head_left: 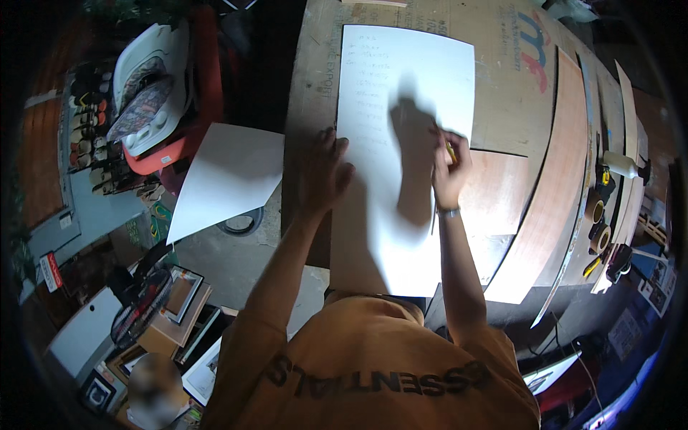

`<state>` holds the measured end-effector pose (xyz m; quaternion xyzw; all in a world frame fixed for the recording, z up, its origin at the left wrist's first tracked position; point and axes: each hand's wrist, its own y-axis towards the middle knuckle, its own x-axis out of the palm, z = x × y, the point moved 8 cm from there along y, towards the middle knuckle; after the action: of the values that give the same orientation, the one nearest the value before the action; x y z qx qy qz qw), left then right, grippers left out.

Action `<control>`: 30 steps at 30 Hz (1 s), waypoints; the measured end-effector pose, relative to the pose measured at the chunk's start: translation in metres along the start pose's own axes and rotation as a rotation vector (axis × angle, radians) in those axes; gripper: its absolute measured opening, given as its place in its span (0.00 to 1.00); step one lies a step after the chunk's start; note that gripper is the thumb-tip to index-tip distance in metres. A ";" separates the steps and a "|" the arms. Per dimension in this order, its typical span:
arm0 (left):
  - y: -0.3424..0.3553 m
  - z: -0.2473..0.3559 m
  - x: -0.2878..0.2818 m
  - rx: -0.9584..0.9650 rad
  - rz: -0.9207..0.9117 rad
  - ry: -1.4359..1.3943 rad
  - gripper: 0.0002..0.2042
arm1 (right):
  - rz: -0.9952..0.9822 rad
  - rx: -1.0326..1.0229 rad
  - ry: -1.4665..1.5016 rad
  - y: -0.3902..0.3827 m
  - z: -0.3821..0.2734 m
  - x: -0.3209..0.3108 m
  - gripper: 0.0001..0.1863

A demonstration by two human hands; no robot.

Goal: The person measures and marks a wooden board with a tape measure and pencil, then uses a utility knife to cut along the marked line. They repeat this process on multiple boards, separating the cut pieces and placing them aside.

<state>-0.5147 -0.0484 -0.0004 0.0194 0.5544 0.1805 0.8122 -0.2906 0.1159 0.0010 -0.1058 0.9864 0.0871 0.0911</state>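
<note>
A large white sheet (365,179) lies lengthwise before me, with rows of faint handwriting on its upper left part. My right hand (451,168) is closed round a slim yellow pencil (450,150) over the sheet's right side; its tip is hard to make out. Beside the left edge of the sheet rests my left hand (326,168), fingers apart and holding nothing. Shadows of my head and arms fall across the paper.
Printed cardboard (315,64) covers the table under the sheet. Long thin wood boards (552,186) lie on the right, with tape rolls (595,209) and a bottle (620,165) beyond. Another white panel (226,179), a white-and-red chair (154,93) and a fan (143,304) are at left.
</note>
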 end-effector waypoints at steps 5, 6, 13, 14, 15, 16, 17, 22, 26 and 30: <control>-0.001 -0.011 0.010 -0.017 -0.041 -0.186 0.27 | 0.064 -0.083 0.088 0.092 0.013 0.099 0.07; -0.001 -0.011 0.011 -0.021 -0.048 -0.191 0.28 | 0.054 -0.076 0.039 0.108 0.017 0.112 0.07; -0.001 -0.014 0.014 -0.068 -0.099 -0.186 0.34 | 0.042 -0.239 -0.287 0.130 0.018 0.144 0.08; -0.002 -0.015 0.016 -0.083 -0.116 -0.179 0.34 | 0.036 -0.207 -0.231 0.130 0.022 0.145 0.08; -0.002 -0.016 0.016 -0.083 -0.106 -0.207 0.35 | 0.029 -0.184 -0.183 0.130 0.026 0.145 0.08; -0.002 -0.016 0.016 -0.083 -0.095 -0.234 0.35 | 0.024 -0.162 -0.135 0.129 0.028 0.145 0.08; -0.001 -0.016 0.016 -0.082 -0.087 -0.258 0.35 | 0.016 -0.160 -0.139 0.129 0.029 0.146 0.07; 0.000 -0.017 0.017 -0.084 -0.115 -0.229 0.35 | -0.015 -0.195 -0.180 0.129 0.025 0.150 0.07; -0.001 -0.017 0.018 -0.094 -0.129 -0.212 0.35 | -0.045 -0.259 -0.303 0.130 0.021 0.151 0.07; -0.002 -0.016 0.017 -0.084 -0.122 -0.184 0.35 | 0.061 -0.199 -0.281 0.130 0.027 0.143 0.06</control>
<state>-0.5230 -0.0476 -0.0226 -0.0318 0.4695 0.1513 0.8693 -0.4528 0.2185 -0.0337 -0.0711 0.9532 0.2011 0.2144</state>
